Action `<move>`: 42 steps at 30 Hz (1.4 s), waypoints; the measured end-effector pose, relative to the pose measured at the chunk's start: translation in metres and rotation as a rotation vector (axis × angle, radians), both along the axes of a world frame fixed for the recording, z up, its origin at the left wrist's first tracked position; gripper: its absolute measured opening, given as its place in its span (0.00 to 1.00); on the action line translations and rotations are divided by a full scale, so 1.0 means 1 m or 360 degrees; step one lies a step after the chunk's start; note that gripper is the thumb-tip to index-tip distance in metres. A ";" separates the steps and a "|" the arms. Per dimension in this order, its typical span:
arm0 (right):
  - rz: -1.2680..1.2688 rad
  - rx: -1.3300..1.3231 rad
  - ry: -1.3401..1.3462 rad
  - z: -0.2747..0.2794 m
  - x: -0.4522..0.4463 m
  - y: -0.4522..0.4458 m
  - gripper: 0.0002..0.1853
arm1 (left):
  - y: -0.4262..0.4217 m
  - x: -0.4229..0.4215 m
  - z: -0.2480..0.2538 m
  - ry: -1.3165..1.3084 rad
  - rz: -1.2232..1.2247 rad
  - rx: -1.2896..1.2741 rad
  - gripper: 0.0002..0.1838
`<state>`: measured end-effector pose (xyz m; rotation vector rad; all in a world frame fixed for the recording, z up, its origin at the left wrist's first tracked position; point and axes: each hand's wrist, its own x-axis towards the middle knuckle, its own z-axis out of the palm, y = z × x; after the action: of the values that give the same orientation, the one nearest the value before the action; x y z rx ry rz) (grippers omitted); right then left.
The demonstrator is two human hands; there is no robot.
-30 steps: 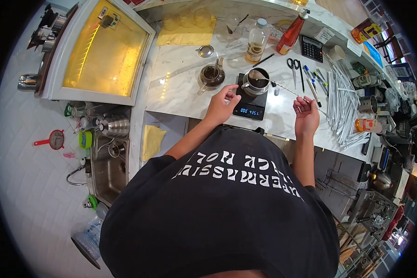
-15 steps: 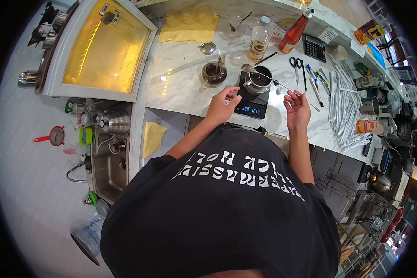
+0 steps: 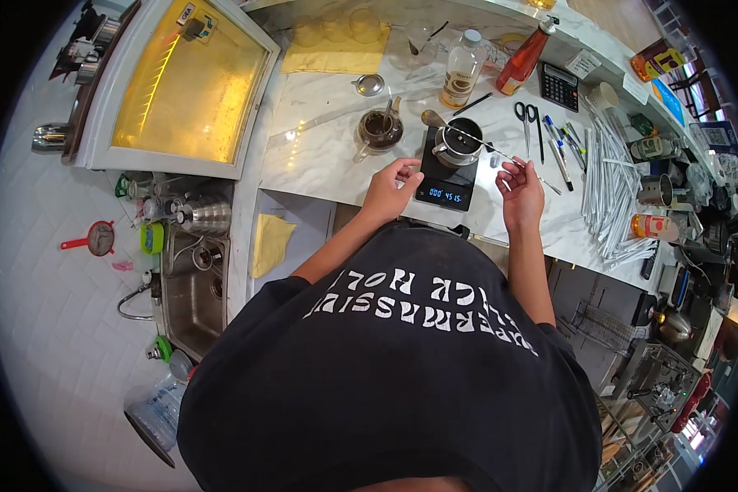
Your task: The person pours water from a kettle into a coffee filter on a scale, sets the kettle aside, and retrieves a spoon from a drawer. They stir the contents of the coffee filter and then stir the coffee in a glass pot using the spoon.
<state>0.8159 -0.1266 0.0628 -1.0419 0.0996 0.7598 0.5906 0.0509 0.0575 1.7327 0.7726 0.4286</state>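
"Above the white veined-marble tabletop (image 3: 320, 156), what's in each grip?"

"The right hand (image 3: 521, 195) pinches a long, twisted-handled metal spoon (image 3: 471, 137). The left hand (image 3: 391, 190) curls loosely, holding nothing; whether its thumb touches the flat black scale (image 3: 447, 176), I can't tell."

"And the spoon's bowl?"

"It has shifted leftward, from over the round silver-coloured cup (image 3: 457, 161) to beyond its rim, so I'd judge it free of the dark liquid (image 3: 461, 146). The cup sits on the scale."

"Room to move?"

"The scale nearly meets the near edge. Marble shows leftward to the round clear-glass pot (image 3: 394, 135); rightward, slim pens (image 3: 561, 166), then thin white sticks (image 3: 611, 193), bound it."
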 end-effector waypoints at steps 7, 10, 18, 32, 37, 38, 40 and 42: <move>0.0040 -0.0016 0.0005 0.007 -0.003 0.007 0.19 | 0.000 0.002 0.001 0.0026 0.0003 0.0013 0.18; 0.0051 -0.0058 -0.0022 0.006 -0.002 0.008 0.19 | 0.001 0.003 -0.003 0.0011 0.0007 -0.0002 0.18; 0.0082 -0.0057 -0.0007 0.005 -0.002 0.013 0.20 | 0.002 0.005 -0.001 0.0073 -0.0061 0.0009 0.19; 0.0104 0.0077 0.0120 -0.004 0.000 0.009 0.21 | 0.001 0.006 -0.003 0.0121 -0.0086 -0.0054 0.19; 0.0081 0.0105 0.0120 -0.004 -0.001 0.011 0.21 | 0.003 0.006 -0.010 0.0041 -0.0050 0.0008 0.19; 0.0088 0.0108 0.0110 -0.003 -0.001 0.012 0.21 | 0.004 0.006 -0.012 0.0037 -0.0046 0.0001 0.19; 0.0097 0.0111 0.0089 0.003 -0.004 0.015 0.20 | 0.004 0.006 -0.014 0.0027 -0.0044 -0.0017 0.19; 0.0120 0.0117 0.0066 0.001 -0.005 0.017 0.20 | 0.004 0.007 -0.014 0.0056 -0.0049 -0.0012 0.19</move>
<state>0.8110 -0.1098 0.0638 -0.9648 0.0676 0.8478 0.5971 0.0546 0.0431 1.7468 0.7708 0.3743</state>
